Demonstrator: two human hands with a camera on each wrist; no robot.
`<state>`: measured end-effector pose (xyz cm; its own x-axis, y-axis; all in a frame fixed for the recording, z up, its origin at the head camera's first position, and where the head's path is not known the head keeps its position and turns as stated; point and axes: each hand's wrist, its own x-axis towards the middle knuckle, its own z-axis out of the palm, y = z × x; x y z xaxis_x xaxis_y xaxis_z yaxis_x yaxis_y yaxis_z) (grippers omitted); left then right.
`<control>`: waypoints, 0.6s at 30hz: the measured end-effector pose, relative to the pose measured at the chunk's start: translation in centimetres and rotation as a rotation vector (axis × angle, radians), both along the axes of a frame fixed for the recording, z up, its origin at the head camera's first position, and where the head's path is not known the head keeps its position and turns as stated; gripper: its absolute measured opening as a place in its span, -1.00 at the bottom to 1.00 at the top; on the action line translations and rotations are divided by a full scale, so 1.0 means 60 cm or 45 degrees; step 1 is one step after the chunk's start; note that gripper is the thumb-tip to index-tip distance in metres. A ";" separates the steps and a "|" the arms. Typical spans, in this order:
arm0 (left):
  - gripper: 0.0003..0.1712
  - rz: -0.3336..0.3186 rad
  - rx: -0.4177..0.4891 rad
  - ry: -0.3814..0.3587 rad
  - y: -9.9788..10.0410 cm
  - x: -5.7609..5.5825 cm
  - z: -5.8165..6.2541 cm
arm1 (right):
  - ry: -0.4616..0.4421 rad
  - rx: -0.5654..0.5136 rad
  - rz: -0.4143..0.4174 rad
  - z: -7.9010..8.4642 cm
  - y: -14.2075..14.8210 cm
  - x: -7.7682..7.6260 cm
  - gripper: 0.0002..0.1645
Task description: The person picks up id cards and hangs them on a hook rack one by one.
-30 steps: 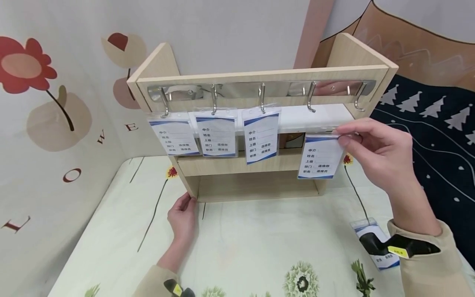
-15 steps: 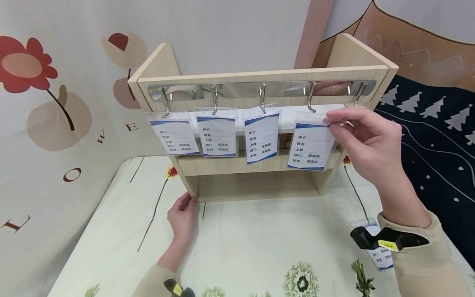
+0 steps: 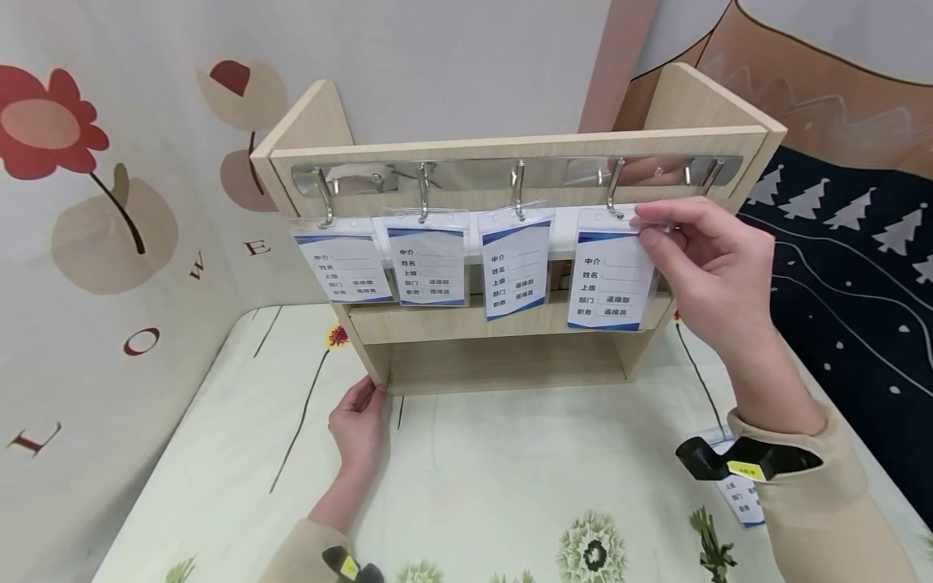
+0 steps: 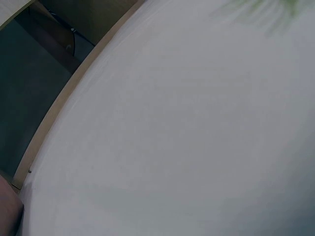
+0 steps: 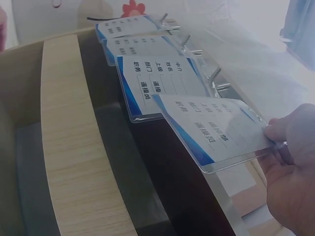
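Note:
My right hand [image 3: 717,271] pinches the upper right corner of a clear-sleeved badge [image 3: 611,279] between thumb and fingers. The badge's top edge is right at the tip of the fourth hook [image 3: 615,190] from the left. In the right wrist view the same badge [image 5: 216,130] sticks out toward the hand, tilted from its neighbours. Three more badges hang from the hooks to the left, among them the nearest neighbour [image 3: 516,263]. Low on the left, my left hand [image 3: 359,421] grips the bottom front corner of the wooden shelf [image 3: 364,324] with thumb and fingers.
A metal hook rail [image 3: 474,176] runs along the shelf's upper board. The rightmost hook [image 3: 710,174] is partly behind the right hand. Another badge [image 3: 742,498] lies on the flowered tablecloth [image 3: 496,461], half covered by the right wrist camera. A patterned curtain [image 3: 146,243] borders the left side.
My right hand has moved the badge up and left, from below the rail to the fourth hook's tip. The left hand has stayed at the shelf corner.

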<state>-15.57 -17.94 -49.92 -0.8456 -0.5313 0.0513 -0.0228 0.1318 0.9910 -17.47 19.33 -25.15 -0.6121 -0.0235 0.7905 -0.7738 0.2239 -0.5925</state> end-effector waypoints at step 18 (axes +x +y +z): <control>-0.65 -0.013 0.012 -0.022 0.000 0.000 0.001 | -0.094 0.126 -0.152 0.003 -0.010 -0.001 -0.65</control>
<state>-15.57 -17.94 -49.85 -0.8517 -0.5231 0.0321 -0.0382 0.1231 0.9917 -17.54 18.72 -25.00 -0.6714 -0.0226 0.7408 -0.6936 0.3714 -0.6173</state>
